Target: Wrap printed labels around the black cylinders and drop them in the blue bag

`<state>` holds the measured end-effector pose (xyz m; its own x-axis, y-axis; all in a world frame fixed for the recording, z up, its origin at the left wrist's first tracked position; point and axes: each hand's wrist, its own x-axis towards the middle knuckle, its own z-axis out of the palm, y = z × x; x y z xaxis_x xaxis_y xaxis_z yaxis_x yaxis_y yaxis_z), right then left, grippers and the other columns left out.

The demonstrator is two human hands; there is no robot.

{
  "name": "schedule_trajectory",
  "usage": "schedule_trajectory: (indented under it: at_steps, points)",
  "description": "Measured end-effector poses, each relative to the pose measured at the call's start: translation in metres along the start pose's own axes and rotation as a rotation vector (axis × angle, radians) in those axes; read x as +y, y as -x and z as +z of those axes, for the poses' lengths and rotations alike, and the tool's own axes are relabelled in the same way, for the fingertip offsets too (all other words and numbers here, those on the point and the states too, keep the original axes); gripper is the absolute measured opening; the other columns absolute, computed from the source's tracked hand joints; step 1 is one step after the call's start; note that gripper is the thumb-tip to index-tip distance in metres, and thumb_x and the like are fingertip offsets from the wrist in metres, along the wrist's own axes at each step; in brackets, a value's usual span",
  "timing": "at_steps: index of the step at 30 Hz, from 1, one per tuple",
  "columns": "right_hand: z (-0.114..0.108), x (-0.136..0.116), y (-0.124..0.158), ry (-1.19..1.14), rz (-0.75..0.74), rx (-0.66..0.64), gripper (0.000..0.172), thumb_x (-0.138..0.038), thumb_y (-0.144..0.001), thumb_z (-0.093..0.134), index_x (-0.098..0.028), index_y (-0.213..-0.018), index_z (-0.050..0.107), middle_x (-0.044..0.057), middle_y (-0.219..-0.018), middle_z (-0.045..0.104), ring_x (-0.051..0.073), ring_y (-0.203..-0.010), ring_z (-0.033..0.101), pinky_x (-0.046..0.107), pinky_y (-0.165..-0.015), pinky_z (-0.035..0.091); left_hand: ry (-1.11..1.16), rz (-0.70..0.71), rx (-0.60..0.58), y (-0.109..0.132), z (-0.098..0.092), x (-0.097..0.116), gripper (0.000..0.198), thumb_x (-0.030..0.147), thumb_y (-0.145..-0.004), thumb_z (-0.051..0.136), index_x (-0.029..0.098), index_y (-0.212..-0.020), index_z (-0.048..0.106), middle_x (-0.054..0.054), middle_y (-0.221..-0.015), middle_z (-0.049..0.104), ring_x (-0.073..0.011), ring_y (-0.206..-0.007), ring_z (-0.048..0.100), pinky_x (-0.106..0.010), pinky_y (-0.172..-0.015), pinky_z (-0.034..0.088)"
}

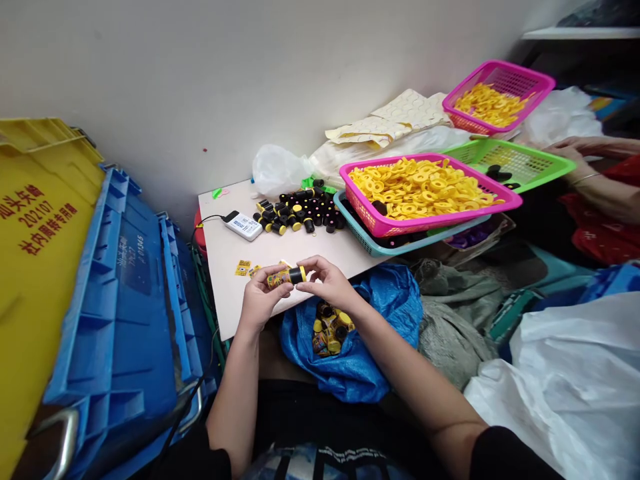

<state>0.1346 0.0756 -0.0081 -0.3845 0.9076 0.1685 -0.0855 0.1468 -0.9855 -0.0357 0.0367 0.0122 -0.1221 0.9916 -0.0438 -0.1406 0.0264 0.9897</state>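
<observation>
Both my hands hold one small cylinder (pixel 287 277) sideways above the table's front edge. It has a black middle, a yellow rim at the right and a printed yellow label at the left. My left hand (pixel 263 291) is closed on the labelled end. The fingers of my right hand (pixel 323 280) pinch the yellow-rimmed end. Just behind my left hand, flat yellow printed labels (pixel 243 268) lie on the white table (pixel 225 287). Farther back is a pile of black cylinders (pixel 300 210), some with yellow ends.
Below the table edge, a blue bag (pixel 395 293) holds labelled cylinders. A pink basket (pixel 380 225) of yellow rings stands on a teal tray at the right. A white device (pixel 243 225) lies at the back left. Blue crates (pixel 125 267) stand left; another person's hands touch a green basket (pixel 540 160).
</observation>
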Motion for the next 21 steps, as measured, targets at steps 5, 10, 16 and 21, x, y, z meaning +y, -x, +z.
schedule_trajectory:
  at_steps: [5,10,16,21]
  points:
    - [0.006,0.002,0.008,-0.328,0.045,-0.135,0.052,-0.066,-0.074,0.059,-0.021,-0.101,0.059,0.008,-0.111,0.060,0.020,-0.096,0.060,0.032,-0.074,0.048,0.085,-0.105,-0.116,0.009,0.012,0.002,0.042,0.026,-0.048,0.087,0.016,-0.084,0.070,-0.002,-0.079,0.070,-0.0131,-0.065,0.065,-0.025,-0.059,0.056]
    - [0.018,0.005,0.010,-0.266,0.024,-0.009,0.050,-0.067,-0.073,0.060,-0.021,-0.093,0.059,0.003,-0.088,0.060,0.017,-0.077,0.058,0.030,-0.070,0.048,0.195,-0.180,-0.135,0.015,0.024,-0.004,0.044,0.029,-0.046,0.088,0.016,-0.082,0.068,0.000,-0.071,0.069,-0.0121,-0.055,0.064,-0.024,-0.054,0.055]
    - [0.014,0.002,0.010,-0.097,-0.074,0.047,0.048,-0.069,-0.073,0.058,-0.023,-0.089,0.058,0.003,-0.083,0.059,0.019,-0.078,0.057,0.032,-0.070,0.048,0.311,-0.206,-0.109,0.017,0.030,-0.013,0.048,0.032,-0.045,0.089,0.017,-0.084,0.067,0.002,-0.063,0.067,-0.0110,-0.054,0.064,-0.021,-0.053,0.055]
    - [0.008,-0.001,0.009,-0.284,0.066,-0.011,0.054,-0.072,-0.068,0.060,-0.022,-0.087,0.056,0.002,-0.078,0.058,0.015,-0.065,0.054,0.027,-0.056,0.045,0.414,-0.309,-0.214,0.018,0.029,-0.011,0.050,0.039,-0.050,0.087,0.019,-0.092,0.068,-0.001,-0.072,0.070,-0.0132,-0.061,0.068,-0.020,-0.055,0.056]
